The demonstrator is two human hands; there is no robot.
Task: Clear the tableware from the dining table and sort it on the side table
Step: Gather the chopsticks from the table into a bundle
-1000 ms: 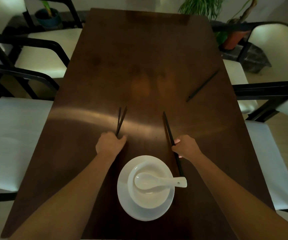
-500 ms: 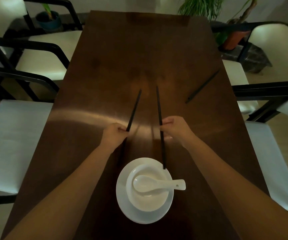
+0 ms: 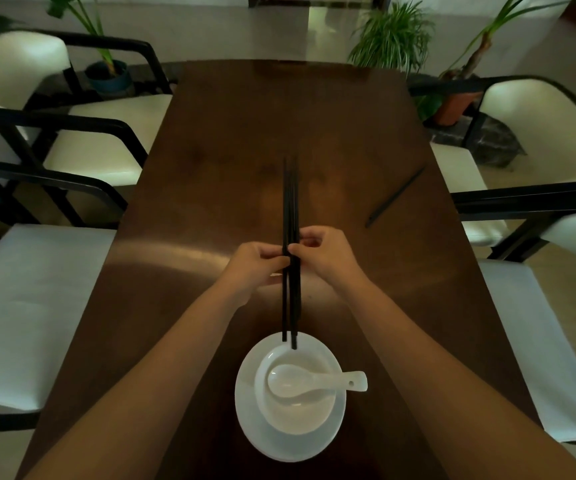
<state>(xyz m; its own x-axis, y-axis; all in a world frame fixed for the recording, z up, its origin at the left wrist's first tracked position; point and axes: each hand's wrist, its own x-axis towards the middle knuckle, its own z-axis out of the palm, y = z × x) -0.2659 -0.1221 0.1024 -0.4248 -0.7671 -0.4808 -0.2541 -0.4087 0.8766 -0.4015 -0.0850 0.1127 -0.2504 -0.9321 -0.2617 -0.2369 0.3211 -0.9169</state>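
Dim light falls on a long dark wooden desk [image 3: 227,140], its polished top glossy, ringed by cream-cushioned chairs [image 3: 106,136] with black frames. Over its middle, the left hand [image 3: 258,263] and right hand [image 3: 324,258] meet, both pinching a bundle of thin black chopsticks [image 3: 290,209], held parallel and pointing away, apparently to square them into one bunch for carrying. Their near ends hang over the rim of a smooth white plate [image 3: 255,427]. On it sits a white bowl [image 3: 300,414] cradling a glazed ceramic spoon [image 3: 309,384], stacked to lift together, I'd guess. One more chopstick [image 3: 395,197] lies apart, slanted near the right edge, not yet gathered. Potted plants [image 3: 392,36] stand beyond.
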